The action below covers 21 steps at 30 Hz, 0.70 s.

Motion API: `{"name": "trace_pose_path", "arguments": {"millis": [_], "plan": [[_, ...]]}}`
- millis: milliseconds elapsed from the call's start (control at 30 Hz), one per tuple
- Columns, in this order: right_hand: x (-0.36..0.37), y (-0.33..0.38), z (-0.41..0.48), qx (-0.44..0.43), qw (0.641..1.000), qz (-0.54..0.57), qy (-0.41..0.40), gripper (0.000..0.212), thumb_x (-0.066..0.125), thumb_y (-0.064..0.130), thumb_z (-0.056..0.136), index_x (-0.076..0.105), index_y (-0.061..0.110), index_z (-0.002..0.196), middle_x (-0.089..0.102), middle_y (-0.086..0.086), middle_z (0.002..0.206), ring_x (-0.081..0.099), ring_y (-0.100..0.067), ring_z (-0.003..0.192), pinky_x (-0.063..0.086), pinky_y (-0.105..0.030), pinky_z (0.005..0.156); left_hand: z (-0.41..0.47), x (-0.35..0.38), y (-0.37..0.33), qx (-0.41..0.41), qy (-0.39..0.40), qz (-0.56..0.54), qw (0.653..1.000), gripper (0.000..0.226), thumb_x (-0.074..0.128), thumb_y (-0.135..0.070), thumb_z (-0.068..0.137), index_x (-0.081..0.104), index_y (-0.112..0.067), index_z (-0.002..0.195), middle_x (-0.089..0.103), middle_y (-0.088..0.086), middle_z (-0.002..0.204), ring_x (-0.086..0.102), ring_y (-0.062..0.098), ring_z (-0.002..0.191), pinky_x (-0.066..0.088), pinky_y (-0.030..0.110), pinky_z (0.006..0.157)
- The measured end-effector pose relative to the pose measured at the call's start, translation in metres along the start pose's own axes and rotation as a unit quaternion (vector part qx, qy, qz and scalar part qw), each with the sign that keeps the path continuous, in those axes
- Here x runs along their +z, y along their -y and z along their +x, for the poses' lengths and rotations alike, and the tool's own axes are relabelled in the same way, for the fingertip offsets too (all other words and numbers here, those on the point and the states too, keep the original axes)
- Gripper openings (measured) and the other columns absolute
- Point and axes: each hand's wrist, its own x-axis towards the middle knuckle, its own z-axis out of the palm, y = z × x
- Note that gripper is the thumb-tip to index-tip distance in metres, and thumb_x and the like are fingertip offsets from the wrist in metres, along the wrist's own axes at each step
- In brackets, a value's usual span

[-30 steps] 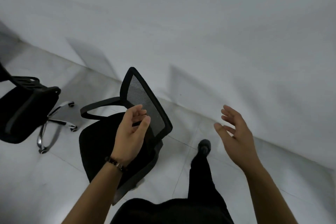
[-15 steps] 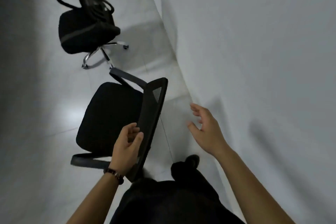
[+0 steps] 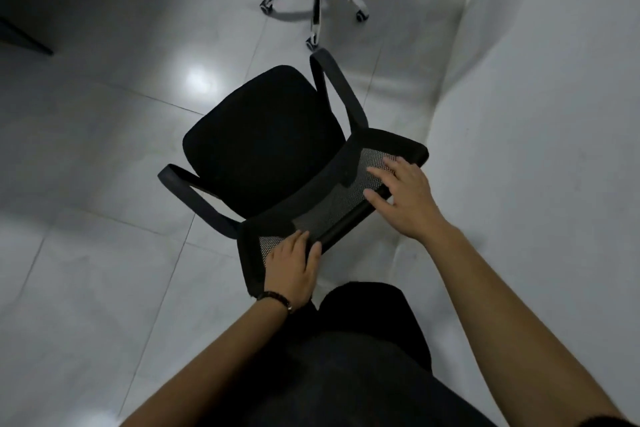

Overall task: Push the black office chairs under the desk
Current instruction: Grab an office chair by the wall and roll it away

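The right hand [image 3: 405, 198], earlier hovering clear of the backrest [image 3: 329, 206] of the near chair [image 3: 263, 135], now lies flat on its mesh. The left hand [image 3: 292, 270] has shifted to the backrest's left end and grips the rim.

Dim, cool overhead light; glare spot on glossy floor [image 3: 199, 81]; wide-angle warping.

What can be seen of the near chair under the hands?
The chair is black: a padded seat, two looped armrests, a mesh backrest in a solid frame. It stands upright on the tiled floor beside a white wall, seat facing away from the person; its base is hidden. The left hand grips the backrest's left corner; the right hand lies on the mesh, fingers spread.
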Motion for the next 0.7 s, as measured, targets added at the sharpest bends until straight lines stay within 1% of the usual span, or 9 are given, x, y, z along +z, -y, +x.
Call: {"name": "trace_pose_path", "arguments": {"millis": [67, 100, 233, 300, 400, 467, 533, 633, 700], "plan": [[0.004, -0.005, 0.001, -0.002, 0.998, -0.061, 0.034, 0.075, 0.012, 0.070, 0.087, 0.048, 0.035, 0.141, 0.031, -0.006, 0.158, 0.009, -0.026, 0.149, -0.003, -0.042, 0.120, -0.001, 0.005, 0.004, 0.019, 0.007, 0.042, 0.999, 0.055, 0.026, -0.049, 0.098, 0.036, -0.021, 0.145, 0.036, 0.001, 0.151, 0.031, 0.018, 0.139, 0.018, 0.035, 0.115], [0.006, -0.005, 0.000, -0.007, 0.996, -0.080, 0.040, 0.075, 0.009, 0.071, 0.086, 0.049, 0.036, 0.140, 0.030, -0.006, 0.158, 0.007, -0.027, 0.149, -0.006, -0.042, 0.120, -0.001, 0.006, 0.005, 0.022, 0.005, 0.054, 0.998, 0.055, 0.024, -0.050, 0.098, 0.034, -0.022, 0.145, 0.035, 0.000, 0.152, 0.030, 0.017, 0.139, 0.017, 0.034, 0.114], [0.012, -0.004, -0.004, -0.024, 0.992, -0.119, 0.040, 0.072, 0.013, 0.074, 0.088, 0.052, 0.036, 0.136, 0.036, -0.006, 0.151, 0.012, -0.028, 0.145, -0.007, -0.045, 0.118, -0.006, 0.008, 0.005, -0.001, -0.007, 0.094, 0.996, 0.063, 0.012, -0.057, 0.095, 0.031, -0.026, 0.146, 0.033, 0.000, 0.153, 0.029, 0.017, 0.139, 0.016, 0.036, 0.114], [0.014, -0.005, -0.006, -0.039, 0.989, -0.133, 0.053, 0.071, 0.017, 0.077, 0.088, 0.051, 0.036, 0.135, 0.036, -0.006, 0.150, 0.012, -0.028, 0.144, -0.007, -0.047, 0.118, -0.011, 0.011, 0.003, -0.036, -0.023, 0.123, 0.991, 0.067, 0.006, -0.060, 0.091, 0.033, -0.030, 0.144, 0.035, 0.000, 0.152, 0.030, 0.019, 0.139, 0.012, 0.043, 0.115], [0.016, -0.006, -0.006, -0.058, 0.986, -0.137, 0.074, 0.072, 0.021, 0.078, 0.087, 0.051, 0.032, 0.134, 0.034, -0.010, 0.150, 0.012, -0.030, 0.144, -0.009, -0.049, 0.118, -0.021, 0.019, -0.002, -0.134, -0.055, 0.128, 0.981, 0.058, 0.017, -0.060, 0.094, 0.034, -0.034, 0.143, 0.036, 0.003, 0.151, 0.025, 0.024, 0.141, 0.002, 0.054, 0.115], [0.015, -0.006, -0.003, -0.067, 0.985, -0.136, 0.080, 0.073, 0.021, 0.078, 0.088, 0.050, 0.030, 0.135, 0.032, -0.012, 0.151, 0.011, -0.031, 0.145, -0.013, -0.050, 0.117, -0.025, 0.023, -0.007, -0.179, -0.075, 0.114, 0.974, 0.060, 0.018, -0.063, 0.093, 0.036, -0.034, 0.142, 0.035, 0.005, 0.151, 0.021, 0.026, 0.142, 0.000, 0.057, 0.114], [0.014, -0.007, -0.001, -0.069, 0.985, -0.135, 0.088, 0.074, 0.020, 0.078, 0.088, 0.045, 0.031, 0.139, 0.030, -0.013, 0.153, 0.009, -0.031, 0.146, -0.015, -0.050, 0.116, -0.026, 0.026, -0.009, -0.185, -0.091, 0.117, 0.972, 0.068, 0.011, -0.067, 0.089, 0.040, -0.033, 0.140, 0.039, 0.005, 0.147, 0.025, 0.027, 0.140, 0.002, 0.060, 0.113], [0.015, -0.005, 0.004, -0.073, 0.983, -0.135, 0.099, 0.074, 0.021, 0.076, 0.090, 0.028, 0.034, 0.150, 0.026, -0.014, 0.154, 0.006, -0.031, 0.145, -0.018, -0.049, 0.115, -0.022, 0.026, -0.005, -0.177, -0.105, 0.122, 0.971, 0.076, 0.001, -0.068, 0.084, 0.043, -0.033, 0.137, 0.045, 0.003, 0.142, 0.031, 0.026, 0.135, 0.005, 0.060, 0.113], [0.014, -0.001, 0.013, -0.079, 0.981, -0.141, 0.107, 0.073, 0.021, 0.075, 0.090, 0.026, 0.034, 0.150, 0.024, -0.014, 0.154, 0.004, -0.031, 0.145, -0.019, -0.050, 0.114, -0.016, 0.021, -0.001, -0.177, -0.103, 0.122, 0.971, 0.077, 0.000, -0.068, 0.083, 0.043, -0.034, 0.137, 0.046, 0.002, 0.140, 0.032, 0.025, 0.134, 0.006, 0.059, 0.113]]}}
